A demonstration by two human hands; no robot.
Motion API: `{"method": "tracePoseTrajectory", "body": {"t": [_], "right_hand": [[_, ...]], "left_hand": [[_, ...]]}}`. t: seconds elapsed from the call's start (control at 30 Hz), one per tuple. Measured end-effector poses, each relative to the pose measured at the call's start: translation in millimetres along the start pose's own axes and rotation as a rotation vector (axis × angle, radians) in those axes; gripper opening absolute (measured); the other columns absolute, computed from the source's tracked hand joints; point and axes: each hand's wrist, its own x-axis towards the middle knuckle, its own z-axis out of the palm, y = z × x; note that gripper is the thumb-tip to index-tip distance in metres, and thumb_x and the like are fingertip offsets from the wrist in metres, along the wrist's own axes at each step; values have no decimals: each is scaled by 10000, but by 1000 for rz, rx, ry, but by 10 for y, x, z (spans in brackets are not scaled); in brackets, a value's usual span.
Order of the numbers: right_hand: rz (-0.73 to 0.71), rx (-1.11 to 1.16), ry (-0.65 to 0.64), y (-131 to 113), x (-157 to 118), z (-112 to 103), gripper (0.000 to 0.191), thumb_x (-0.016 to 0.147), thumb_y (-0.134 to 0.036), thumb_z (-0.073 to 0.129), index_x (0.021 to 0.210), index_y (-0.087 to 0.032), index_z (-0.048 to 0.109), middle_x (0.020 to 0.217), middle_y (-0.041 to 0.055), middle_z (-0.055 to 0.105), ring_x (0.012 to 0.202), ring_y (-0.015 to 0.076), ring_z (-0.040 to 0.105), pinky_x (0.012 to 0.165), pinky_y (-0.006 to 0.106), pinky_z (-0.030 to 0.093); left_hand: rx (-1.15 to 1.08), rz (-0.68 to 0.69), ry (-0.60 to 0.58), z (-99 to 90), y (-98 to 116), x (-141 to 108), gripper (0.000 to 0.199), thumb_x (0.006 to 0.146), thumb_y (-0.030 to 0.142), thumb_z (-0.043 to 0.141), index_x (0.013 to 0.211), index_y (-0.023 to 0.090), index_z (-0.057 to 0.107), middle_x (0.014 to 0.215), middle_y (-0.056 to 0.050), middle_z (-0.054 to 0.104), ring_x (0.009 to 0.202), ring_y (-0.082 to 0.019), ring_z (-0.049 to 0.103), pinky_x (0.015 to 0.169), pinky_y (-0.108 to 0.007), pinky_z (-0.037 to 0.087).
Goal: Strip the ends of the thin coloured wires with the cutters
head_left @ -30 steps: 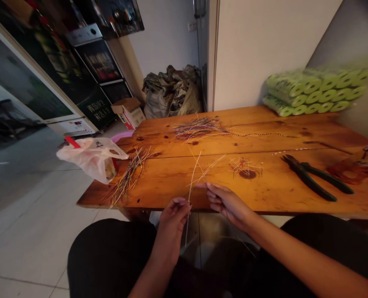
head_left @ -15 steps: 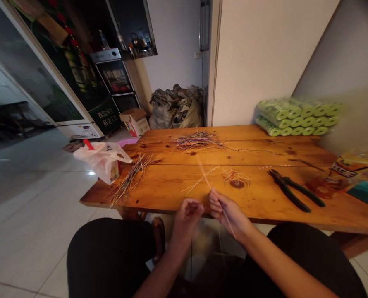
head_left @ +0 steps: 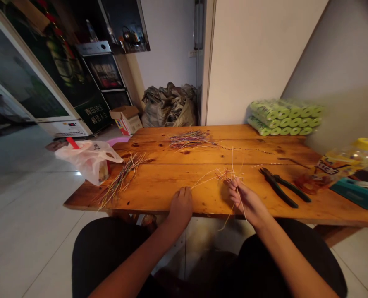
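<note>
The left hand [head_left: 180,205] has come down from the air and now rests back-up on the front edge of the wooden table [head_left: 159,186], its fingers curled tight. Whether they grip anything is hard to tell from this angle. The right hand [head_left: 246,201] has moved further right and holds a few thin coloured wires [head_left: 237,198] in a narrow pinch between thumb and fingers. One strand stands up past the hand, others hang below the table edge, and a couple run left across the boards towards the left hand. A small tuft of wires [head_left: 225,175] sits just beside the right fingertips, though it may be touching them. A pile of wires [head_left: 190,140] lies at the far side of the table, and a looser pile [head_left: 120,180] lies at the left end near a white plastic bag [head_left: 87,161]. To the right lie black-handled pliers [head_left: 280,186]. The view has swung, so a plastic bottle [head_left: 345,159] with a yellow cap and a teal box [head_left: 354,194] now show more fully.
</note>
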Motion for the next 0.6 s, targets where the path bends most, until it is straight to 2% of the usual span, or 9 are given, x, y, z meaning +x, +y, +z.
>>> {"method": "tracePoseTrajectory", "body": {"t": [0.1,0.27,0.43,0.6], "right_hand": [[-43,-18,22,-38,6,-51,282,722,-284,739,649,-168,492,615,-55,361,423,23,179,318,119,208],[-12,-19,108,-39,19,-113,273,735,-284,729,652,-169,495,555,-79,262,430,34,103,308,124,151],[30,-85,132,-15,-10,-81,280,747,-320,712,660,-183,483,550,-85,205,448,54,64,310,162,119],[51,-154,111,3,-21,-16,297,756,-362,695,660,-194,470,542,-85,198,453,60,39,320,188,81]], "left_hand": [[-21,-45,-30,-44,93,-135,370,830,98,426,1174,35,551,1133,-177,583,998,-273,527,816,-396,449],[-94,-86,-7,-8,184,-366,496,872,307,456,1275,18,457,1140,-179,564,1014,-292,496,820,-425,459],[-34,-51,-39,37,104,-482,464,842,58,402,1304,85,437,1081,-144,577,987,-256,520,804,-384,487],[-86,-47,-101,-42,17,-515,517,808,-13,355,1309,93,425,1004,-137,557,931,-238,557,697,-331,525]]}}
